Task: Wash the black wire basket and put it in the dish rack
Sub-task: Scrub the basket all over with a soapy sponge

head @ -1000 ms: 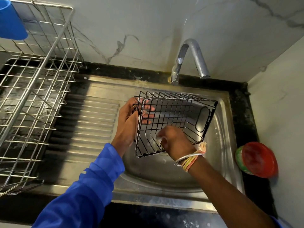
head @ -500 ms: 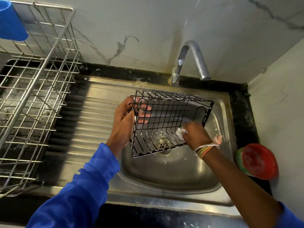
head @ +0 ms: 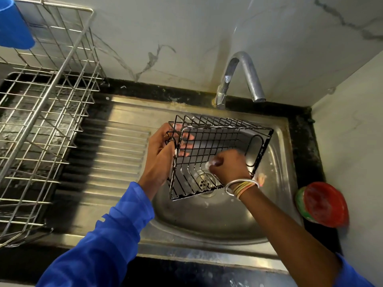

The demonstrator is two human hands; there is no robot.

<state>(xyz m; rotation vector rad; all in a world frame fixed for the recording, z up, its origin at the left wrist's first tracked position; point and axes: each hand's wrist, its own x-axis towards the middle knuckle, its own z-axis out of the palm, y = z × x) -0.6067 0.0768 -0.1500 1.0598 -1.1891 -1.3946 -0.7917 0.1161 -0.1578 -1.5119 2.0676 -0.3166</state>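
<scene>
Over the sink (head: 207, 222), we hold the black wire basket (head: 215, 141) tipped up, its open mouth facing us, its long axis running left to right. Our left hand (head: 159, 154) grips the left short end, fingers (head: 187, 138) curled round the wires. Our right hand (head: 230, 168) pinches a white scrap (head: 207, 165) against the mesh. Well to the left, the dish rack (head: 41, 125) stands on the surface.
</scene>
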